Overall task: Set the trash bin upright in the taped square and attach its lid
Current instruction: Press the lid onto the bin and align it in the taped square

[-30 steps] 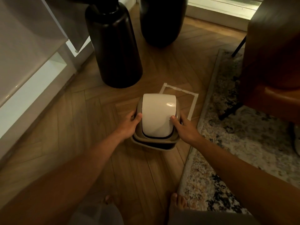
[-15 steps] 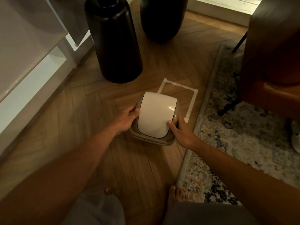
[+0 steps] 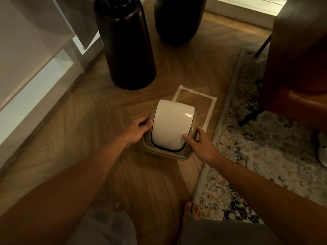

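A small beige trash bin stands upright on the wood floor, seen from above, with its lid [image 3: 169, 152] on top; the lid has a beige rim and a white swing flap [image 3: 171, 124]. My left hand [image 3: 138, 129] grips the lid's left side. My right hand [image 3: 200, 144] holds its right side, thumb on the flap. The white taped square [image 3: 210, 108] lies just behind and to the right of the bin, and the bin overlaps only its near left part. The bin's body is hidden under the lid.
Two tall black vases [image 3: 125, 43] [image 3: 178, 16] stand behind the square. A patterned rug [image 3: 265, 147] lies to the right, with a brown chair [image 3: 297, 64] on it. White shelving [image 3: 31, 71] runs along the left. My bare feet [image 3: 191, 211] are below.
The beige rim sat raised over the bin's edge a second ago and now sits flush, pressed down. My hands kept their grip on both sides. The camera moved closer.
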